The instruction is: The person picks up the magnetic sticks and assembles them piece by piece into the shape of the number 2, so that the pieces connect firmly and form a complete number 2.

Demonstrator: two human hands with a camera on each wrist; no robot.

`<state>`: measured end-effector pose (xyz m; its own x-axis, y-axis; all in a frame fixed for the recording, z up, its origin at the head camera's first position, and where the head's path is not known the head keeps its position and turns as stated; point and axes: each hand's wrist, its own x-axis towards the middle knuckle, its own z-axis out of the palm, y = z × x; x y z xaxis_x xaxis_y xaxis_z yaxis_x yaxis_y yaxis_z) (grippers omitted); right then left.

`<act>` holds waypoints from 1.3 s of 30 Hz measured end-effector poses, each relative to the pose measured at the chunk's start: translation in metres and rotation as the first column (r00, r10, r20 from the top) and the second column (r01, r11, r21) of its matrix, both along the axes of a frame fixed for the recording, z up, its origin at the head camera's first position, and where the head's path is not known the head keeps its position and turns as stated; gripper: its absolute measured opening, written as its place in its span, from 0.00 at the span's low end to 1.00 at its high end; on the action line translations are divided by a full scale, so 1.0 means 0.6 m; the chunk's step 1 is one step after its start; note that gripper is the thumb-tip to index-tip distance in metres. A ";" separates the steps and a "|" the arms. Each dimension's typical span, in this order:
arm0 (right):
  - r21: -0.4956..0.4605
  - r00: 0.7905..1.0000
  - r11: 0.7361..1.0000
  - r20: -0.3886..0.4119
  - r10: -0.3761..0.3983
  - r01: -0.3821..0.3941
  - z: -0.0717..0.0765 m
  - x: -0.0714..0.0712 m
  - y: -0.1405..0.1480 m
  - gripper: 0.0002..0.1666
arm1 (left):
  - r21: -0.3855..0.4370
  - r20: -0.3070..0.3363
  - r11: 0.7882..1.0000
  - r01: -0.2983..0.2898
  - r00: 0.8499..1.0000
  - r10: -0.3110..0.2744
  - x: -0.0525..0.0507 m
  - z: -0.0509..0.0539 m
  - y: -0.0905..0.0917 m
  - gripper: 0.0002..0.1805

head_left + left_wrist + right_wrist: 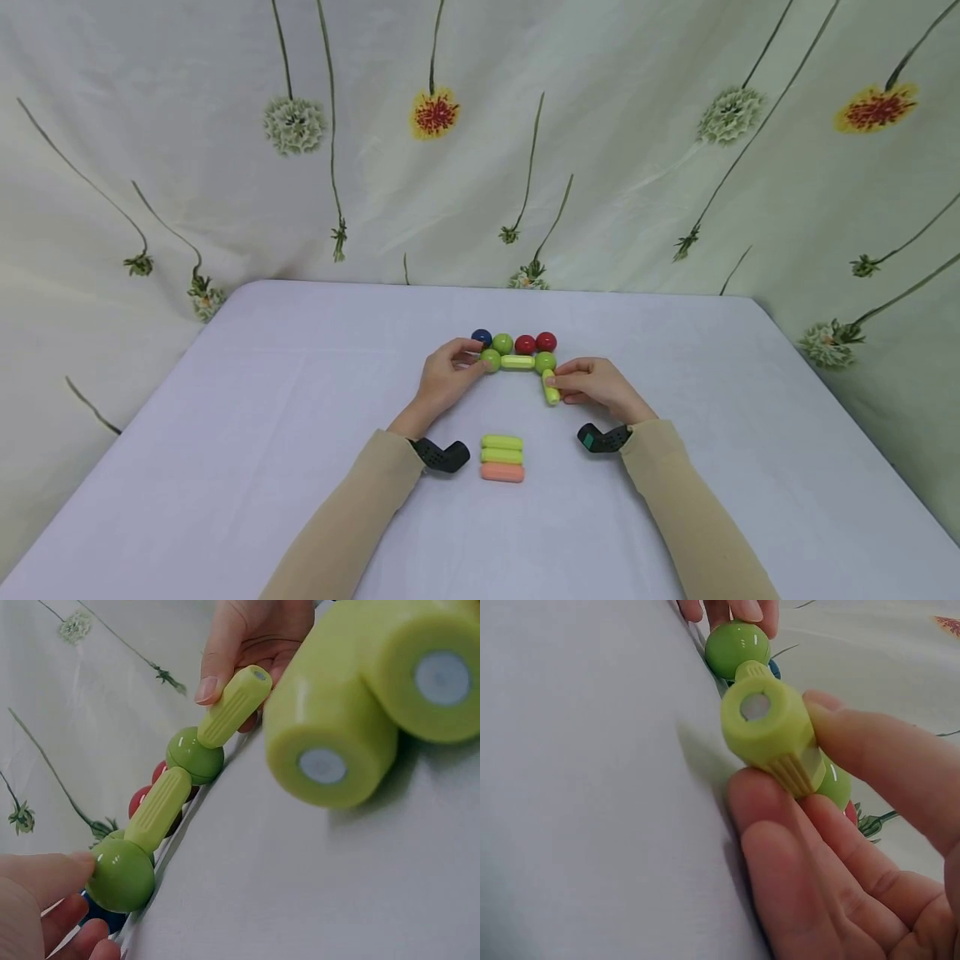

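My left hand (446,375) holds a green ball (122,876) between its thumb and fingers. From that ball a yellow-green toy rod (517,362) runs right to a second green ball (545,362). A second yellow-green rod (769,735) joins that ball and points toward me. My right hand (597,387) pinches this rod between thumb and fingers; a round silvery disc shows in its free end. In the left wrist view the joined pieces form a bent chain, with one hand at each end.
Just behind the chain lie a blue ball (482,337), a green ball (502,343) and two red balls (546,342). Nearer me, two yellow-green rods (502,448) and an orange rod (502,472) lie side by side on the white table (262,400). A flowered cloth (615,150) hangs behind.
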<state>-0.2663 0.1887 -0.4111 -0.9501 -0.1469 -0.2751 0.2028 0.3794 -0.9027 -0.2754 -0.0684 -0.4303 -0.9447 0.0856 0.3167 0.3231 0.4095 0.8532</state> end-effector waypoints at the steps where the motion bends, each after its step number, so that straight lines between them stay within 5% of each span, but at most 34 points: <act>1: -0.001 1.000 1.000 -0.002 0.000 0.000 0.000 -0.001 0.000 0.28 | 0.008 -0.020 1.000 -0.024 1.000 0.024 -0.002 0.000 0.000 0.15; 5: 0.004 1.000 1.000 -0.007 0.006 -0.006 -0.002 -0.004 0.003 0.28 | 0.053 -0.075 0.989 -0.137 0.987 0.141 -0.009 -0.001 -0.001 0.13; 9: 0.017 1.000 1.000 -0.008 0.016 -0.015 -0.003 -0.005 0.004 0.28 | 0.073 -0.063 0.981 -0.182 0.980 0.186 -0.014 -0.001 -0.004 0.15; 23: -0.005 0.999 0.999 -0.024 0.033 -0.033 -0.001 -0.001 0.004 0.27 | 0.042 0.007 0.992 -0.117 0.993 0.117 -0.034 -0.003 -0.003 0.23; 34: 0.006 0.999 0.999 -0.024 0.032 -0.031 -0.002 -0.001 0.004 0.27 | -0.155 0.053 0.985 -0.073 0.995 0.082 -0.049 0.001 0.003 0.22; 39: 0.003 0.999 0.999 -0.022 0.033 -0.033 -0.003 -0.002 0.005 0.28 | -0.172 0.044 0.982 -0.072 0.996 0.081 -0.050 -0.002 0.004 0.21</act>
<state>-0.2677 0.1916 -0.4127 -0.9506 -0.1776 -0.2544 0.1699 0.3880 -0.9059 -0.3054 -0.0661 -0.4312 -0.9649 0.0608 0.2555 0.2435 0.5716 0.7836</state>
